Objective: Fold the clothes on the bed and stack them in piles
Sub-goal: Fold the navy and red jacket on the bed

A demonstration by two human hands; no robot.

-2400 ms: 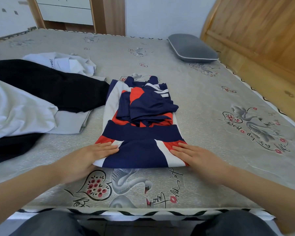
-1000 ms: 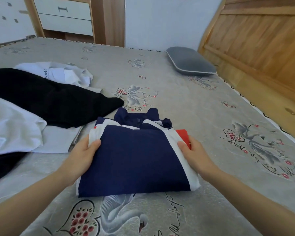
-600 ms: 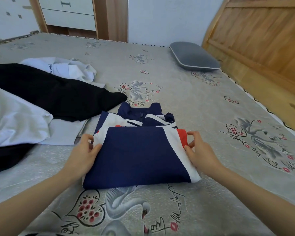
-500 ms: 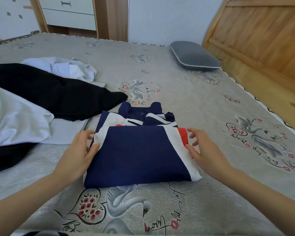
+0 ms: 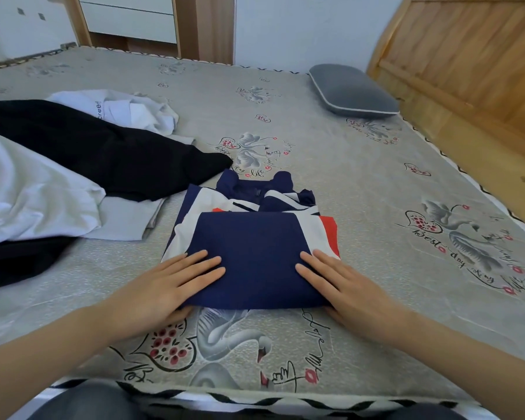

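Note:
A navy, white and red shirt point(image 5: 255, 234) lies folded into a squarish packet on the grey printed bed point(image 5: 361, 183), close to the near edge. My left hand point(image 5: 164, 283) lies flat on its near left corner, fingers straight. My right hand point(image 5: 343, 286) presses flat on the near right corner the same way. To the left lies a loose heap: a black garment point(image 5: 103, 147), a white garment point(image 5: 28, 189) over it, and another crumpled white garment point(image 5: 125, 110) behind.
A grey pillow point(image 5: 352, 92) sits at the far right by the wooden headboard point(image 5: 467, 56). A light grey cloth point(image 5: 128, 219) pokes out under the heap beside the folded shirt. Drawers point(image 5: 128, 13) stand beyond the bed. My knees show below the near edge.
The shirt's lower half was folded up over the top. My hands held its side edges, then let go and came down flat on the near corners.

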